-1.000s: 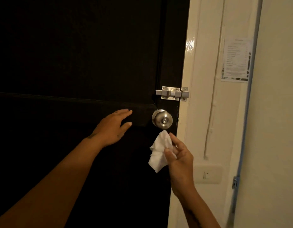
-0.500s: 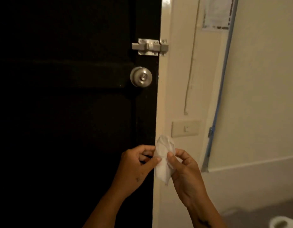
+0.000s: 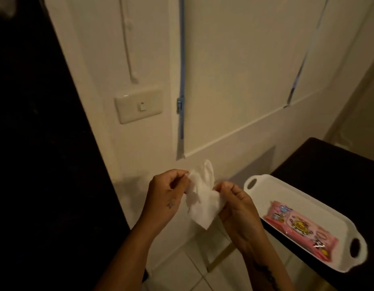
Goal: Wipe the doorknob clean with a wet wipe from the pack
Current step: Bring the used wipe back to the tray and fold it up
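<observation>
A crumpled white wipe (image 3: 200, 196) hangs pinched between left hand (image 3: 163, 198) and right hand (image 3: 238, 206). The pink pack (image 3: 299, 227) lies flat in a tray (image 3: 274, 192), near right.

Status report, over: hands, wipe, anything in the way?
Left hand and right hand both pinch the wet wipe, bunched between them. Doorknob out of view. Pack lies in the white tray, far right. Nothing blocking seen.

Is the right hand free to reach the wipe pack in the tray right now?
Probably yes for the path: the pack lies uncovered in the white tray, to the right of the right hand, with nothing between. But that hand and the left hand both pinch the wipe.
</observation>
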